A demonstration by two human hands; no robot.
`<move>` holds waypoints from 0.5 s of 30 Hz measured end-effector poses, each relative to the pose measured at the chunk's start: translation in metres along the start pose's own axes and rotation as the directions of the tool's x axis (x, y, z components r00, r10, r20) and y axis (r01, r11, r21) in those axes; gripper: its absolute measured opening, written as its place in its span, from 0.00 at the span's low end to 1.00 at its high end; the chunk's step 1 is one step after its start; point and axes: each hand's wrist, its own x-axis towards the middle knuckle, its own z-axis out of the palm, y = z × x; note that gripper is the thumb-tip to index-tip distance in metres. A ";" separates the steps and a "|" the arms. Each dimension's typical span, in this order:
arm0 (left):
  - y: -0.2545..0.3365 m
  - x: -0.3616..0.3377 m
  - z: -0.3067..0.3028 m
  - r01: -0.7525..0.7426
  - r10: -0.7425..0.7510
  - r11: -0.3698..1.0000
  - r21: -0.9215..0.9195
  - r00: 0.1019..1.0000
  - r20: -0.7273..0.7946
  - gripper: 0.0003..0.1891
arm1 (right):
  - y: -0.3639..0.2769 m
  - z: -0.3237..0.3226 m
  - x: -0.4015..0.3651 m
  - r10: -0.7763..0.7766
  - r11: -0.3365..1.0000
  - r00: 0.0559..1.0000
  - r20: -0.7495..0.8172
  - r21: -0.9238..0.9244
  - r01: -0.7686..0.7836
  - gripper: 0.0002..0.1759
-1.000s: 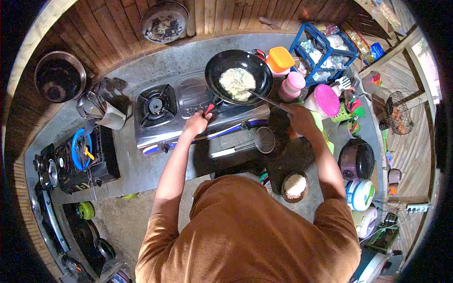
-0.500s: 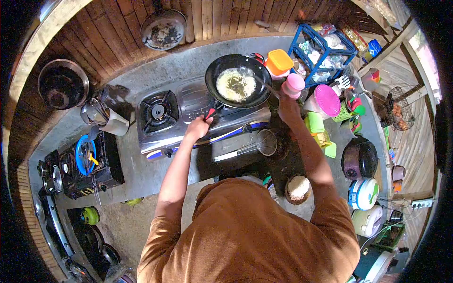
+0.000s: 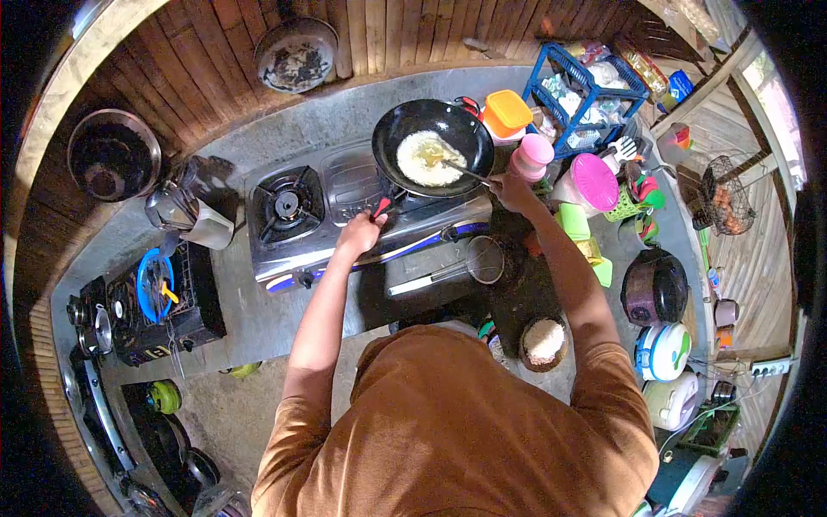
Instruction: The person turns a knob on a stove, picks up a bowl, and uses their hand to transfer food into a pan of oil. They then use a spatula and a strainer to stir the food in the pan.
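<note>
A black wok (image 3: 396, 121) sits over the right burner of the gas stove. My left hand (image 3: 360, 234) is closed around its handle (image 3: 381, 207), which has a red part. In the wok lies a pale yellow-white food (image 3: 422, 157) that looks like frying egg. Over the wok's right rim my right hand (image 3: 514, 194) grips a spatula (image 3: 468, 172) by its handle. The spatula's far end touches the food, and its blade is partly hidden there.
The left burner (image 3: 289, 203) carries no pan. A strainer (image 3: 485, 260) lies in front of the stove. Pink-lidded tubs (image 3: 594, 183), an orange container (image 3: 508, 112) and a blue rack (image 3: 544, 73) crowd the right. A bowl of rice (image 3: 544, 342) stands near my right elbow.
My right hand has come down and slightly left. The spatula's end has moved from the wok's right side into the food, which has changed shape. My left hand stays on the handle.
</note>
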 end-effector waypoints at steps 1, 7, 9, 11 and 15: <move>-0.001 0.000 0.001 -0.004 0.004 1.000 0.009 1.000 -0.020 0.36 | -0.003 0.001 -0.004 -0.027 0.998 0.996 -0.083 0.058 0.031 0.11; 0.002 -0.002 0.001 0.013 -0.013 1.000 0.009 0.999 -0.037 0.34 | -0.019 -0.044 -0.023 0.061 0.930 0.984 -0.165 -0.349 -0.117 0.14; 0.000 0.001 0.000 0.012 -0.012 1.000 0.013 1.000 -0.015 0.34 | -0.001 -0.035 -0.021 0.070 0.910 0.975 -0.209 -0.387 -0.148 0.13; 0.002 0.000 -0.001 0.011 -0.011 1.000 0.016 1.000 0.007 0.34 | 0.010 -0.029 -0.025 0.076 0.888 0.965 -0.252 -0.423 -0.180 0.12; 0.002 -0.003 -0.001 0.006 -0.006 1.000 0.000 1.000 -0.009 0.34 | 0.024 -0.017 -0.034 -0.082 0.878 0.984 -0.158 -0.478 -0.004 0.13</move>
